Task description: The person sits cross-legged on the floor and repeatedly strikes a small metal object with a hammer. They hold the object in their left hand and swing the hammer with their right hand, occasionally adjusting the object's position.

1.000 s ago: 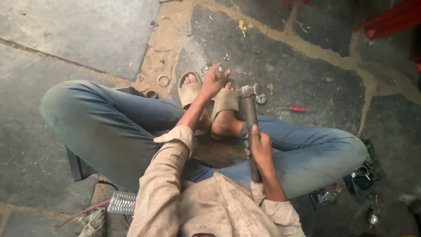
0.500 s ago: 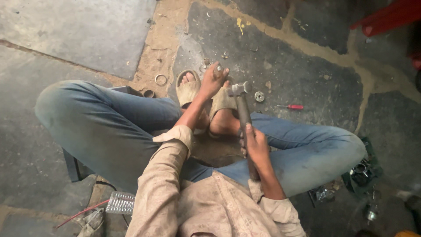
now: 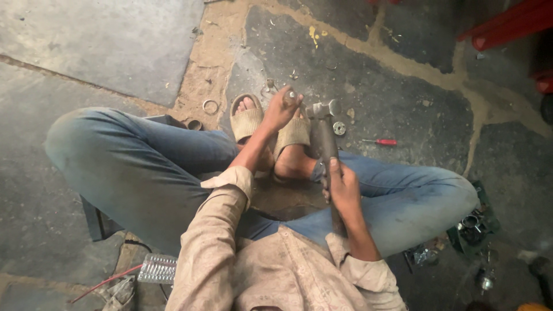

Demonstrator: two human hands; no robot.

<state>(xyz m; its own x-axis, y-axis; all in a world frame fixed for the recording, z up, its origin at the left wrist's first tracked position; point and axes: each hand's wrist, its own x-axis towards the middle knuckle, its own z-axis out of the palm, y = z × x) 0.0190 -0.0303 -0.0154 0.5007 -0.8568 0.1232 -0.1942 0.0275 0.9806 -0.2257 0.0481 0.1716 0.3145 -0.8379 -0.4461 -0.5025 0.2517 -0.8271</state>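
A person sits cross-legged on a stone floor [image 3: 115, 40] in blue jeans and tan sandals [image 3: 246, 122]. The right hand [image 3: 344, 187] has its grip shut tight around the dark handle of a hammer [image 3: 326, 138]. The hammer's grey metal head [image 3: 322, 108] is up by the toes, just beside the left hand [image 3: 282, 109]. The left hand's grip is pinched together on a small round metal part [image 3: 290, 95], held above the sandals. The part is too small to tell what it is.

Past the feet, small things lie on the floor: a metal ring [image 3: 210, 106] on the sandy seam to the left, a little round disc [image 3: 339, 128] just right of the hammer head, and a screwdriver with a red handle [image 3: 381, 141] a bit farther right. Small bits of metal are scattered near the toes.

At the top right corner there is a red edge of something [image 3: 507, 26]. At the right, by the knee, a dark green tray [image 3: 481, 222] holds round metal pieces. At the bottom left, near the other leg, lies a shiny ribbed metal block [image 3: 158, 268] with a red wire [image 3: 106, 282] beside it.

The widest open room on the floor is the big grey slab at the top left and the dark slab ahead of the feet on the right.
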